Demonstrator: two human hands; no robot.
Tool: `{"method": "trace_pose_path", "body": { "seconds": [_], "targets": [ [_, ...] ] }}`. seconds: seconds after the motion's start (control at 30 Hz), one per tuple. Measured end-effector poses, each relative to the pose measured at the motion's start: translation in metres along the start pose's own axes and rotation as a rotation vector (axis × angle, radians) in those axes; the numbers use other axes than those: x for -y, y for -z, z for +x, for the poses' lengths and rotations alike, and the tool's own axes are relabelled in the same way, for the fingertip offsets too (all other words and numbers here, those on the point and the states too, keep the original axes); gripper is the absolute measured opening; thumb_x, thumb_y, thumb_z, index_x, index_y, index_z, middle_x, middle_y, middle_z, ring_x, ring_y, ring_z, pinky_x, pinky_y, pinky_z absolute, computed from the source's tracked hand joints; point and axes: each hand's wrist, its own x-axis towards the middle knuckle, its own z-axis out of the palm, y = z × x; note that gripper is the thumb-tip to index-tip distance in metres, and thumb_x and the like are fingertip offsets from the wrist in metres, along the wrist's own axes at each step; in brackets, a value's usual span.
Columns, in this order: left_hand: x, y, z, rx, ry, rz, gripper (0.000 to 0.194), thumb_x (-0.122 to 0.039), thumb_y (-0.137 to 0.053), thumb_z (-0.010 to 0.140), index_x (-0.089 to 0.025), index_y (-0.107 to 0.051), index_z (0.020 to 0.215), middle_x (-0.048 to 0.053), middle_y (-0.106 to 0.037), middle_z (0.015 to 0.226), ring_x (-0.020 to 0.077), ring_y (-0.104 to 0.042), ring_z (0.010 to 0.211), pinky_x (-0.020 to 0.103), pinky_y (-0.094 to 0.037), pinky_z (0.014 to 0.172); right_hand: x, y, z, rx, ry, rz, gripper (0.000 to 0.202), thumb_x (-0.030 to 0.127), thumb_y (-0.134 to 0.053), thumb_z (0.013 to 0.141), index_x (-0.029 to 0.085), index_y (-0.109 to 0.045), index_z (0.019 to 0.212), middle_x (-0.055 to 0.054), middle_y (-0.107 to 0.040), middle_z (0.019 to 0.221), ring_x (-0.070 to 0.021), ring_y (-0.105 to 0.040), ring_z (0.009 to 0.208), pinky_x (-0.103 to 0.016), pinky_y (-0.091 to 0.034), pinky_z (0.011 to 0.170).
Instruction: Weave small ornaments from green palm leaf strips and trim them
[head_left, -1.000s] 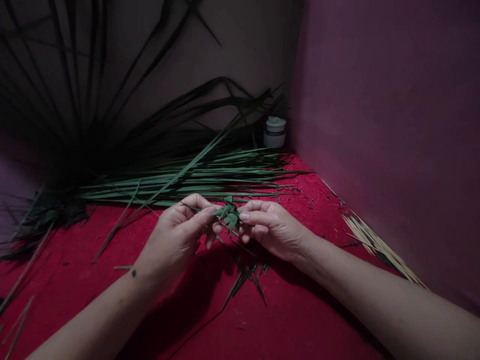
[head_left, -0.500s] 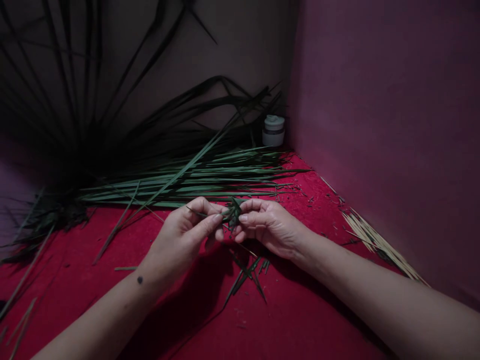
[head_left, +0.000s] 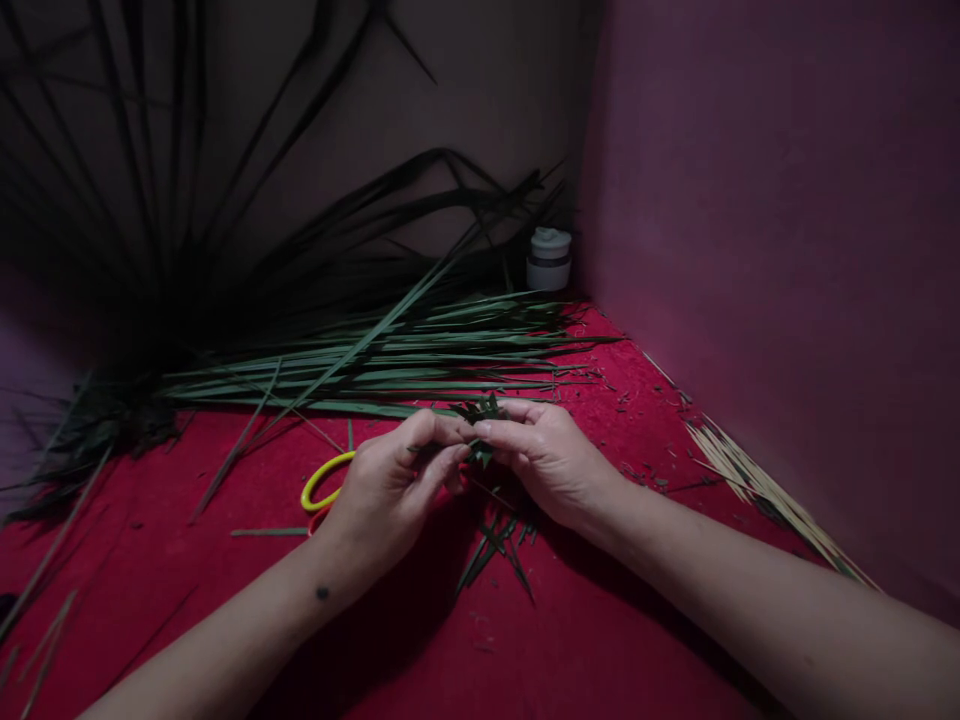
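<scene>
Green leaf piece [head_left: 487, 408]: right in the grip, between the fingertips of both hands; dark pointed tips stick out above and below the fingers, which hide most of it, so how it is folded or tied cannot be told.
Right hand [head_left: 559, 465]: thumb and forefinger pinched on the piece from its right side, little gap between them.
Left hand [head_left: 390, 490]: has just come in rightward, and its forefinger now reaches the right thumb where a gap lay half a second ago; the fingers narrow on the piece's left side.
Meeting fingertips: with both sets crowded onto one spot, the work seems to be fine adjusting of the leaf by touch rather than plain holding.
Yellow handle [head_left: 307, 495]: newly in view left of the grip, just beside the left hand, a bit of red showing under it; probably scissors, though the hand hides the rest. It appears to be uncovered by the hand's shift, not in use.
Dark clippings [head_left: 491, 545]: on the red cloth [head_left: 555, 660], just nearer than the grip.
Long green leaves [head_left: 375, 375]: a spread pile beyond the grip, running off to its left.
White jar [head_left: 549, 276]: farther back, beyond the pile and slightly right of the grip.
Pale sticks [head_left: 750, 478]: well right of the grip, along the wall, past the right forearm.
</scene>
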Motion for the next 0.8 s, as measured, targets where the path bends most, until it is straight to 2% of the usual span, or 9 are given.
{"method": "trace_pose_path", "body": {
  "seconds": [0.07,0.2,0.27,0.37,0.5,0.63,0.8],
  "targets": [
    [-0.001,-0.001,0.0,-0.018,0.031,-0.013,0.005,-0.022,-0.062,0.079,-0.019,-0.066,0.08,0.003,-0.069,0.079,0.0144,-0.062,0.069,0.023,-0.047,0.064,-0.001,0.001,0.001,-0.017,0.013,-0.028,0.018,0.02,-0.073,0.067,0.015,-0.064,0.082,0.001,-0.058,0.067,-0.0125,-0.058,0.067,-0.028,-0.046,0.068],
    [0.0,-0.001,0.001,-0.033,0.103,-0.023,0.007,-0.024,-0.061,0.08,-0.019,-0.066,0.08,-0.001,-0.064,0.06,0.0116,-0.055,0.052,0.023,-0.044,0.055,-0.001,-0.001,0.0,-0.042,-0.035,-0.108,0.011,0.018,-0.067,0.068,0.014,-0.064,0.077,0.0,-0.06,0.071,-0.0098,-0.055,0.061,-0.026,-0.045,0.063],
    [0.002,0.0,0.001,-0.036,0.092,-0.002,0.007,-0.025,-0.062,0.079,-0.019,-0.066,0.079,-0.001,-0.065,0.063,0.012,-0.057,0.055,0.022,-0.044,0.056,0.0,-0.002,-0.001,-0.068,-0.06,-0.153,0.007,0.015,-0.063,0.067,0.014,-0.063,0.074,0.0,-0.06,0.068,-0.0088,-0.053,0.057,-0.024,-0.043,0.058],
    [0.006,0.0,0.0,-0.039,0.024,0.059,0.006,-0.024,-0.062,0.079,-0.019,-0.066,0.079,0.002,-0.068,0.076,0.0137,-0.06,0.066,0.023,-0.045,0.063,0.001,-0.002,-0.002,-0.104,-0.06,-0.265,0.006,0.012,-0.058,0.068,0.014,-0.063,0.071,0.001,-0.058,0.06,-0.0079,-0.05,0.05,-0.021,-0.036,0.048],
    [0.009,0.0,-0.002,-0.065,-0.099,0.168,0.005,-0.023,-0.06,0.081,-0.02,-0.065,0.081,0.002,-0.067,0.08,0.0148,-0.06,0.073,0.025,-0.046,0.069,0.003,-0.001,-0.002,-0.121,-0.06,-0.355,0.006,0.013,-0.057,0.069,0.013,-0.063,0.069,0.0,-0.058,0.057,-0.0072,-0.046,0.046,-0.021,-0.032,0.044],
    [0.007,0.001,-0.001,-0.1,-0.218,0.243,0.005,-0.021,-0.059,0.082,-0.021,-0.063,0.079,0.002,-0.064,0.082,0.0154,-0.06,0.079,0.026,-0.046,0.073,0.005,-0.002,-0.002,-0.12,-0.052,-0.333,0.006,0.011,-0.057,0.067,0.013,-0.061,0.063,0.0,-0.059,0.055,-0.0075,-0.048,0.045,-0.021,-0.033,0.044],
    [0.007,0.0,0.001,-0.107,-0.29,0.284,0.007,-0.016,-0.058,0.082,-0.019,-0.062,0.078,0.003,-0.059,0.082,0.014,-0.058,0.079,0.025,-0.046,0.069,0.003,0.0,-0.001,-0.094,-0.069,-0.244,0.004,0.013,-0.059,0.066,0.013,-0.057,0.063,-0.001,-0.06,0.059,-0.01,-0.053,0.049,-0.024,-0.04,0.05]
  ]
}}
